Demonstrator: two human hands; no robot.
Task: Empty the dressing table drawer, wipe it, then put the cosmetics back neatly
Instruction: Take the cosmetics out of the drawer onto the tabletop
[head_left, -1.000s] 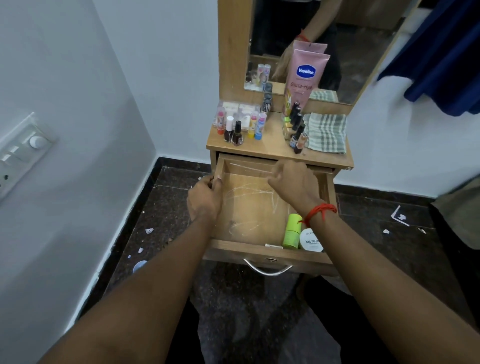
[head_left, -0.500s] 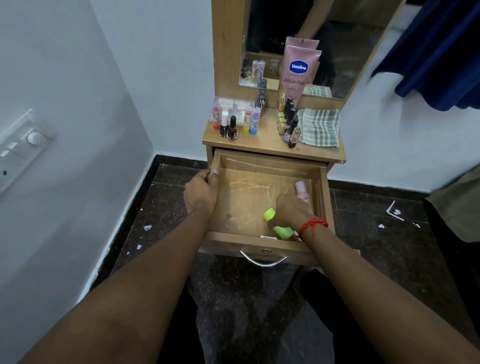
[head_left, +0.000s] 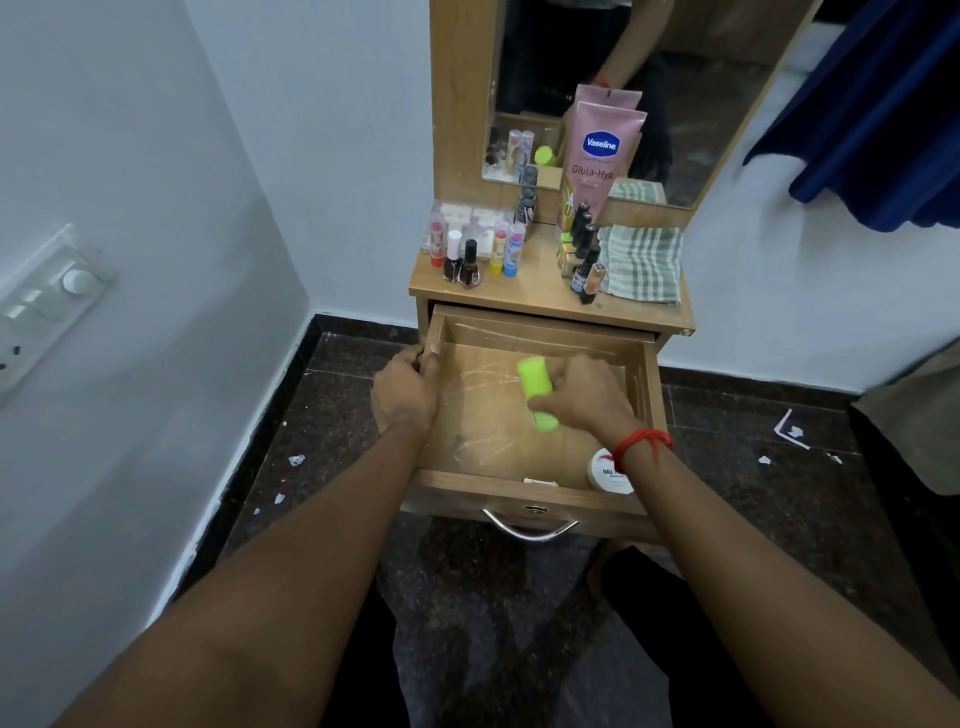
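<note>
The wooden drawer (head_left: 483, 431) of the dressing table stands pulled out, its bottom scratched with white marks. My right hand (head_left: 582, 395) is shut on a lime-green tube (head_left: 535, 389), holding it above the drawer's middle. My left hand (head_left: 402, 392) grips the drawer's left wall. A white round jar (head_left: 605, 473) lies in the front right corner, partly hidden by my right wrist. On the tabletop (head_left: 530, 296) stand nail polish bottles (head_left: 462, 262), lip balm sticks (head_left: 509, 249), small dark-capped bottles (head_left: 584, 249), a pink Vaseline tube (head_left: 597, 156) and a folded checked cloth (head_left: 641, 262).
A mirror (head_left: 675, 93) rises behind the tabletop. A white wall with a switch plate (head_left: 41, 301) is close on the left. Bits of paper litter the dark floor (head_left: 291, 460). Blue fabric (head_left: 883, 114) hangs at the upper right. The drawer handle (head_left: 527, 530) faces me.
My right hand reached to the drawer's front right, took hold of the green tube and lifted it toward the drawer's middle. My left hand stayed on the left wall.
</note>
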